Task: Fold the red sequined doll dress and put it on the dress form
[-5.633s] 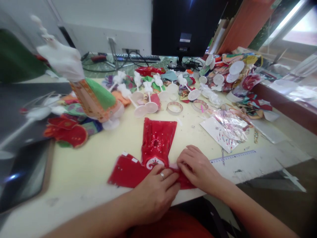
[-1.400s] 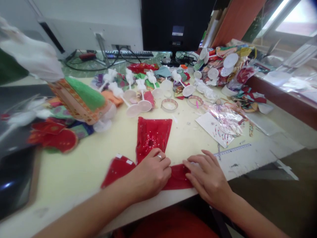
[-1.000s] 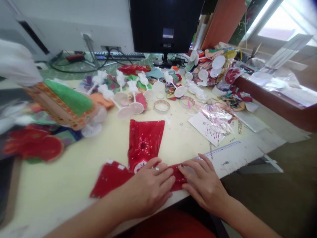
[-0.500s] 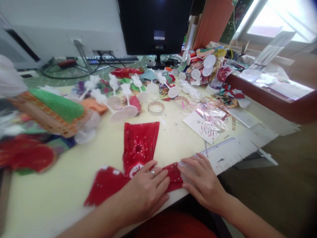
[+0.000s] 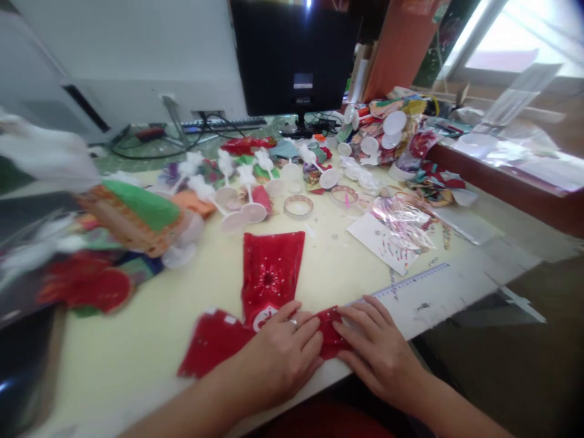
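Here you are, both hands down on the red cloth [image 5: 272, 267], which lies flat near the front edge of the table [image 5: 150, 340]! Your left hand [image 5: 286, 353] covers its middle, palm down; your right hand [image 5: 376, 348] has fingertips on its right end. Fingers loosely bent, but whether either hand pinches the fabric, I can't tell. The white flower faces up, pointing toward the monitor [image 5: 296, 61]. Just beyond your right fingers lies the ruler [image 5: 410, 282], and farther back, the tape roll [image 5: 298, 214].
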`<state>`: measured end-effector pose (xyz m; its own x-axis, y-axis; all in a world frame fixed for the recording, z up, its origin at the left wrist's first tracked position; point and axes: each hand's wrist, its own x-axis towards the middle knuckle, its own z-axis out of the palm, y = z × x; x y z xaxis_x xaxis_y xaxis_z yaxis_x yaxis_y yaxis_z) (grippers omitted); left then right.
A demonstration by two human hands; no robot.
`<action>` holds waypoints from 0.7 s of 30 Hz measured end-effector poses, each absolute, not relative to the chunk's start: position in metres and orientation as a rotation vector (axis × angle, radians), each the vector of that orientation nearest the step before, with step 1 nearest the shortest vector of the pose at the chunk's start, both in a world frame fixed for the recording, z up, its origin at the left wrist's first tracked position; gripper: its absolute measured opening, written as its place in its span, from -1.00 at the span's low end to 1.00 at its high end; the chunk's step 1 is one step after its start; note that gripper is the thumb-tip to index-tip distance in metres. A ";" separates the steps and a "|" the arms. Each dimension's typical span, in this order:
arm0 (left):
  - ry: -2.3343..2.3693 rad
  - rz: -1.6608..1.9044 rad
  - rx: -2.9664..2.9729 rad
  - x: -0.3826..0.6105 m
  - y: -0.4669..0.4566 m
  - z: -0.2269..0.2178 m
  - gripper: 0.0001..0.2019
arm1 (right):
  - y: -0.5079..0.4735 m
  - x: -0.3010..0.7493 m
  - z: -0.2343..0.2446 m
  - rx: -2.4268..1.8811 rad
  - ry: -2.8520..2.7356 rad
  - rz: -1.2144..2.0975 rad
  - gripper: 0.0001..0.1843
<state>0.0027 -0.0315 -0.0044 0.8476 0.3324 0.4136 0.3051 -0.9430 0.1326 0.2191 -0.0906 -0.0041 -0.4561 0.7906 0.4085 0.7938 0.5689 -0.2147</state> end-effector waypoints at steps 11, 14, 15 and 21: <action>0.763 0.821 2.911 -0.033 0.005 0.046 -0.81 | -0.068 0.225 -0.010 -1.173 -2.360 -0.152 -0.80; 1.060 0.668 2.791 -0.063 0.014 0.063 -0.81 | -0.058 0.237 -0.010 -1.200 -2.368 -0.211 -0.81; 1.171 0.578 2.723 -0.073 0.013 0.065 -0.81 | -0.055 0.241 -0.009 -1.204 -2.367 -0.221 -0.79; 1.354 0.330 2.539 -0.106 -0.015 0.040 -0.78 | -0.050 0.235 0.007 -1.169 -2.169 -0.195 -0.57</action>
<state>-0.1059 -0.0148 0.0404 0.5438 0.8350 0.0833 0.7798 -0.5395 0.3176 0.2353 -0.0499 0.0072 -0.3849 0.6917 0.6111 0.7895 0.5897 -0.1703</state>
